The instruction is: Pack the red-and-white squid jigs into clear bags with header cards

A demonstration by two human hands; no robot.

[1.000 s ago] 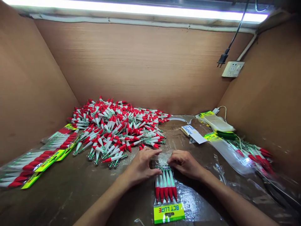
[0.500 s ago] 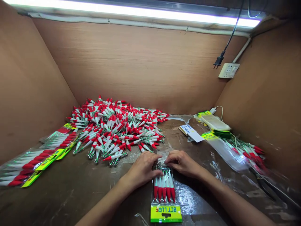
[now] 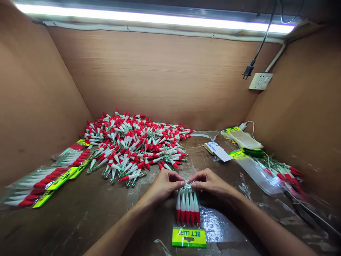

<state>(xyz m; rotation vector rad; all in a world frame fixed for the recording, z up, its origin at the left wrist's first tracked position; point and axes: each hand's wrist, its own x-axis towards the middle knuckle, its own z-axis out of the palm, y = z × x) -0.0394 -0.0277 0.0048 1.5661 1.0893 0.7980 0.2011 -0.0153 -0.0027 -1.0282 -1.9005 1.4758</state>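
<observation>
A clear plastic bag of red-and-white fishing lures lies on the table in front of me, its yellow-green header card towards me. Several lures sit side by side inside, red tips near the card and green hooks at the far end. My left hand pinches the bag's far end at its left corner, thumb against fingers. Opposite it, my right hand pinches the same end on the right. The fingertips of both hands are close together above the hooks.
A large pile of loose lures lies at the back left. Filled lure packs overlap on the left. To the right are empty bags, a white paper label, more lures and a dark-handled tool. A plug hangs above.
Both hands have closed into pinches at the bag's far end and drawn nearer each other. The view has shifted slightly; the bag stays in front of me.
</observation>
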